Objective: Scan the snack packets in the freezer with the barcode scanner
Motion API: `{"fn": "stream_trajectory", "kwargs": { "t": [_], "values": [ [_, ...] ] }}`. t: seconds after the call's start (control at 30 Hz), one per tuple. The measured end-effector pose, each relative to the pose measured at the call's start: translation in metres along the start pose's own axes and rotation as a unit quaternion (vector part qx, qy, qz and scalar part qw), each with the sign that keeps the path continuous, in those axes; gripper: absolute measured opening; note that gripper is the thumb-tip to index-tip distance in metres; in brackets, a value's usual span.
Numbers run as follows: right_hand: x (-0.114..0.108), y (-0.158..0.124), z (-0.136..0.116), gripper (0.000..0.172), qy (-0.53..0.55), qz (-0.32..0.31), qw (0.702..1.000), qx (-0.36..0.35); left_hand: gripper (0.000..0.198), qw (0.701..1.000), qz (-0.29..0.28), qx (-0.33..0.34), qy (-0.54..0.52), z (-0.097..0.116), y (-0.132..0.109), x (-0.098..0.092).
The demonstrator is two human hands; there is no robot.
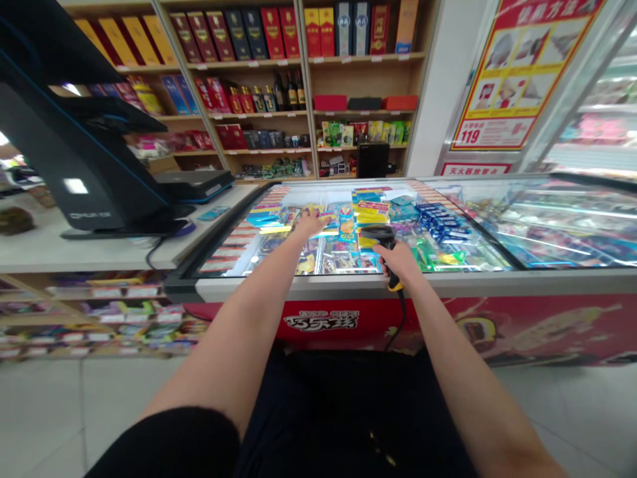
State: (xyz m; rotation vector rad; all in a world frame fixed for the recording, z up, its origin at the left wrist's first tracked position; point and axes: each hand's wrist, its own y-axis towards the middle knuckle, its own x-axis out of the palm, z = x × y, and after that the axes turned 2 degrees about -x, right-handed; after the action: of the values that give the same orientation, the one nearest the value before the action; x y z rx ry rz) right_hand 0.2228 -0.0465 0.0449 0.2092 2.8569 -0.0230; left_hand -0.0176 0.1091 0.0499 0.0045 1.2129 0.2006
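My right hand (398, 262) is wrapped round the handle of a black and yellow barcode scanner (379, 234), held above the front part of a glass-topped chest freezer (239, 288). The scanner's head points to the left, and its cable hangs down the freezer's front. Farther forward, my left hand (310, 223) reaches over the colourful packets with its fingers stretched out. Close to it lie a blue and yellow packet (347, 224) and a stack of blue packets (266, 216). Whether its fingertips touch a packet, I cannot tell. A yellow packet (372, 211) lies beyond the scanner.
On the left, a counter (30, 255) carries a black checkout terminal (94, 146). Behind the freezer stand wooden shelves (365, 60) with boxes and bottles. Blue packets (442, 222) lie at the freezer's right side. A red and yellow poster (527, 73) hangs at the back right.
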Motion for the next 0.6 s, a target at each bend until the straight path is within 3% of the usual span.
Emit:
{"fn": "stream_trajectory", "kwargs": {
  "t": [0.23,0.33,0.43,0.6],
  "values": [
    [0.018,-0.011,0.0,0.018,-0.019,-0.016,0.999,-0.021,0.073,0.999,0.028,0.005,-0.043,-0.002,-0.054,0.006],
    [0.021,-0.016,0.0,0.018,-0.023,-0.019,0.999,-0.018,0.08,0.996,0.046,-0.03,-0.072,0.0,-0.071,0.004],
    [0.022,-0.02,-0.001,0.018,-0.032,-0.019,0.999,-0.023,0.086,0.99,0.043,-0.094,-0.093,-0.001,-0.08,-0.006],
    [0.022,-0.022,-0.006,0.019,-0.048,-0.023,0.998,-0.033,0.063,0.975,-0.009,-0.127,-0.185,-0.011,-0.083,-0.021]
  ]
}}
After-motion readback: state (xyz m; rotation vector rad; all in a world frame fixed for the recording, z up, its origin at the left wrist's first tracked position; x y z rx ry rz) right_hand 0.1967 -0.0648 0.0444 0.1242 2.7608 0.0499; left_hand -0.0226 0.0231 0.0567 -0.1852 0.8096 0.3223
